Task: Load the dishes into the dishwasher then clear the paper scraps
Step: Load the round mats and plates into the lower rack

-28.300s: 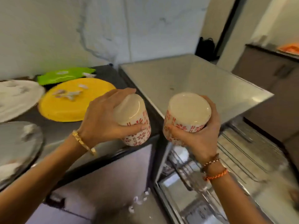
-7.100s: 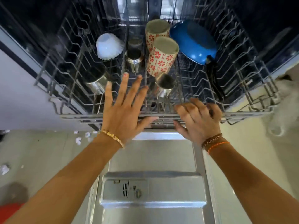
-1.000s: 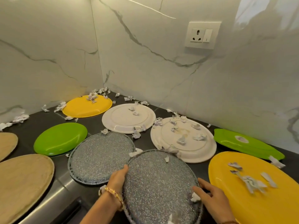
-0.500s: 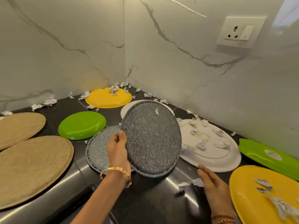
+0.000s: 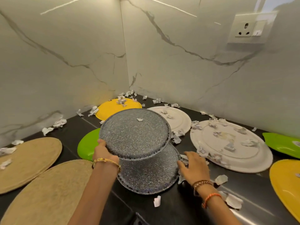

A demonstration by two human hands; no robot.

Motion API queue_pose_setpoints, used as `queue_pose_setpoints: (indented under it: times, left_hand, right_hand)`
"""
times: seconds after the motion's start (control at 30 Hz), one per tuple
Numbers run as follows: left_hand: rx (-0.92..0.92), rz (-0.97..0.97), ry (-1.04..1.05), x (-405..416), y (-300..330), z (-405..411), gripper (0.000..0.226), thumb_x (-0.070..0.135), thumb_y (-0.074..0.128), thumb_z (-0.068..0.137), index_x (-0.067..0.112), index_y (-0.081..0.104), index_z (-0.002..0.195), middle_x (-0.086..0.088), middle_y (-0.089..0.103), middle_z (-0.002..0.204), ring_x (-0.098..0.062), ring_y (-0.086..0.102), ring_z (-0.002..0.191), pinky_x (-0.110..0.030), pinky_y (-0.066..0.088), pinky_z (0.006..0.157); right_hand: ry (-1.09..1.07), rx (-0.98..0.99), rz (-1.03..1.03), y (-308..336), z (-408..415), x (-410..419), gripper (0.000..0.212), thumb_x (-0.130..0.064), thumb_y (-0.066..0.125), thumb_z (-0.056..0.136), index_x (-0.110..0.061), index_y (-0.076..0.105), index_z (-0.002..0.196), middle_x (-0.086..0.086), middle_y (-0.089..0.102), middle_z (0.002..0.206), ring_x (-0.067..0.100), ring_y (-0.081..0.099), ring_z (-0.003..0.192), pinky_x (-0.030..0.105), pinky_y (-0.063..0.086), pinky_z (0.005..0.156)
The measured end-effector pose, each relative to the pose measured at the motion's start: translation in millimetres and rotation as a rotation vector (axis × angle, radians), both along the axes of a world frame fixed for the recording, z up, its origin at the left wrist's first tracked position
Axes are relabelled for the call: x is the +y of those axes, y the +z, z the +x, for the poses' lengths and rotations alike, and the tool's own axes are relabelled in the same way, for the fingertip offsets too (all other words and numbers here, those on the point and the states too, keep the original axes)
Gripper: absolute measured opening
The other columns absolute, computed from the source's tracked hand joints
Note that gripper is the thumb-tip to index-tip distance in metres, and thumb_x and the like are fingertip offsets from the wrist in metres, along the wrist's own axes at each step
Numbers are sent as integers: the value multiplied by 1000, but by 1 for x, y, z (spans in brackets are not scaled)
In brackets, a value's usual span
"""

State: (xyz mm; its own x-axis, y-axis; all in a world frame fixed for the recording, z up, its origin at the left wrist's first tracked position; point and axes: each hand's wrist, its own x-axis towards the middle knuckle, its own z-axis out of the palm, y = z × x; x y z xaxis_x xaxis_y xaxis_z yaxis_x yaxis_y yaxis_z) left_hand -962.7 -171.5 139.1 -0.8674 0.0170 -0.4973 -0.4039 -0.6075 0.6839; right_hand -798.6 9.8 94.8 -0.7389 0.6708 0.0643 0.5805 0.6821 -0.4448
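My left hand [image 5: 103,151] grips the left rim of a grey speckled plate [image 5: 134,132], held nearly level above the counter with one paper scrap on it. A second grey speckled plate [image 5: 151,174] lies on the black counter right beneath it. My right hand [image 5: 194,168] rests with spread fingers on that lower plate's right rim, among paper scraps [image 5: 220,179]. Two white plates [image 5: 230,143] [image 5: 177,117], two yellow plates [image 5: 116,106] [image 5: 287,182] and two green plates [image 5: 86,146] [image 5: 282,143] lie around, most strewn with scraps.
Two tan woven placemats [image 5: 27,161] [image 5: 52,195] cover the counter's left side. Marble walls meet in the far corner, where scraps [image 5: 128,94] pile up. A wall socket [image 5: 248,29] sits at the upper right. A steel strip [image 5: 253,211] runs along the near right edge.
My left hand has tipped the upright grey plate back to nearly level and carried it over the second grey plate. My right hand has slid left onto the lower plate's rim.
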Motion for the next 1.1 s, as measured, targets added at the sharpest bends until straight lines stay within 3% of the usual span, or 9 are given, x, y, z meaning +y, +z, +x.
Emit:
queue_pose_setpoints:
  times: [0.13, 0.23, 0.4, 0.47, 0.53, 0.6, 0.67, 0.77, 1.1]
  left_hand:
    - [12, -120, -26, -12, -6, -7, 38, 25, 34, 101, 6, 44, 132, -8, 46, 137, -25, 41, 130, -43, 31, 110]
    - [-66, 27, -40, -18, -4, -12, 37, 28, 35, 101, 13, 45, 133, -4, 45, 141, -22, 41, 130, -43, 31, 109]
    - [-90, 48, -45, -22, -9, -30, 37, 32, 39, 99, 14, 47, 130, -4, 45, 140, -23, 44, 127, -46, 33, 107]
    - [-107, 95, -39, -19, -8, -32, 38, 30, 38, 100, 13, 46, 132, -4, 44, 141, -23, 42, 130, -47, 31, 108]
    - [-121, 115, -38, -16, -6, -32, 39, 29, 40, 99, 11, 45, 133, -4, 45, 140, -24, 42, 129, -47, 32, 107]
    - [-119, 116, -25, -12, -8, -37, 38, 29, 42, 99, 10, 47, 131, -4, 47, 138, -25, 45, 127, -47, 34, 105]
    - [-100, 119, -32, -10, -10, -42, 36, 30, 41, 99, 11, 50, 127, -5, 48, 137, -25, 46, 125, -47, 35, 104]
    - [-51, 51, -60, -4, -13, -47, 29, 33, 38, 99, 11, 55, 106, -9, 48, 137, -27, 47, 124, -47, 38, 102]
    - [64, 94, -23, 25, 9, -56, 30, 34, 46, 96, 18, 52, 72, -2, 58, 92, -20, 54, 78, -40, 43, 90]
  right_hand:
    - [-26, -56, 111, 2, -30, -2, 39, -40, 36, 96, -17, 52, 123, 4, 55, 126, 26, 43, 120, 33, 37, 95]
    - [-119, -184, 149, 4, -52, -4, 38, -37, 35, 97, -12, 59, 113, 9, 59, 120, 29, 45, 116, 35, 39, 91]
    - [-190, -240, -42, 9, -68, 9, 33, -36, 49, 93, -7, 57, 107, 14, 60, 116, 31, 54, 110, 36, 44, 89]
    - [-182, -214, -108, 9, -68, 14, 23, -30, 50, 92, -9, 57, 84, 14, 61, 95, 29, 57, 94, 30, 45, 73]
    - [-217, -95, -185, 5, -68, 18, 35, -23, 48, 91, -13, 41, 59, 8, 48, 66, 25, 50, 70, 27, 34, 54]
    - [-274, 48, -293, 2, -66, 19, 41, -17, 46, 93, -10, 36, 53, 6, 40, 58, 24, 46, 67, 28, 30, 56]
    - [-326, 185, -400, 2, -64, 19, 40, -13, 47, 93, 0, 48, 55, 15, 51, 62, 27, 51, 74, 35, 37, 65]
    - [-441, 466, -547, 3, -58, 14, 23, -10, 53, 91, 7, 70, 90, 19, 68, 96, 33, 60, 93, 34, 46, 80]
    - [-863, 1152, -485, 39, -18, 16, 24, -6, 49, 92, 3, 63, 110, 23, 63, 108, 33, 57, 102, 18, 38, 68]
